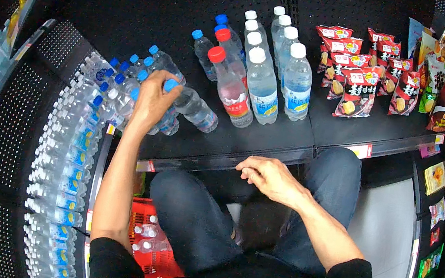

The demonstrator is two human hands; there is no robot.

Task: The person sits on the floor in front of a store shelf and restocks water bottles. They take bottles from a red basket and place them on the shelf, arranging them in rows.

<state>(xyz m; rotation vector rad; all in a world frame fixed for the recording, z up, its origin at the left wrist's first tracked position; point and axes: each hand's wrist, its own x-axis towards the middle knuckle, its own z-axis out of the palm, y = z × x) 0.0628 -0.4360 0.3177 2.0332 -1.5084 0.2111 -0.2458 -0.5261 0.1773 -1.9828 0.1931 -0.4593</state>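
Note:
My left hand has its fingers at the light blue cap of a clear plastic bottle, which leans on the black shelf. Around and behind that hand stand several more blue-capped bottles. Over the shelf's front edge hangs my right hand, fingers loosely curled, touching no bottle. To the right of the leaning bottle are two red-capped bottles with pink labels, the front one nearest, then two rows of white-capped bottles with blue and yellow labels.
Red snack bags and mixed bags stand on the shelf's right part. Dense rows of white-capped bottles line the left side. Below, a red plastic basket holding several bottles is beside my knee. The shelf's front edge runs before my knees.

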